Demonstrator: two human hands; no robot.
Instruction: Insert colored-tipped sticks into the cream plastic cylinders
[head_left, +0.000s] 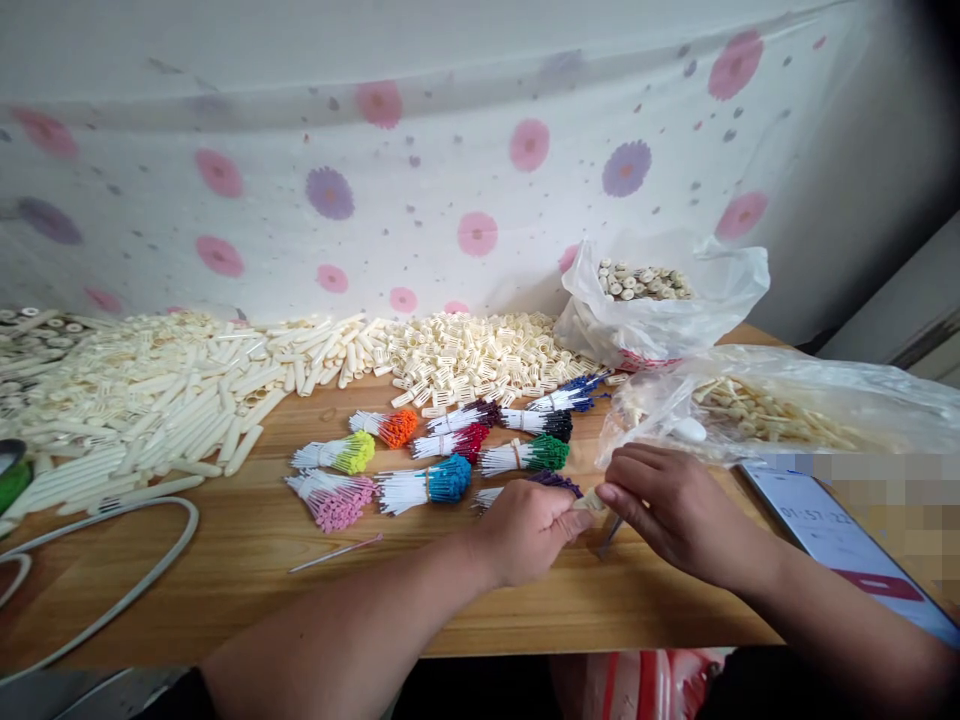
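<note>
My left hand is closed around a small cream plastic piece above the front of the wooden table. Its far end meets the fingertips of my right hand, which are pinched together there. Below the right fingers a thin dark metal tool points down; how it is held is hidden. Just behind my left hand lies a bundle of white sticks with purple tips, partly covered. One loose white stick with a pink tip rests on the table left of my hands.
Several banded stick bundles in different colours lie behind my hands. Heaps of cream tubes and slotted cream pieces line the back. Plastic bags of parts stand right, near a phone. A white cable loops at left.
</note>
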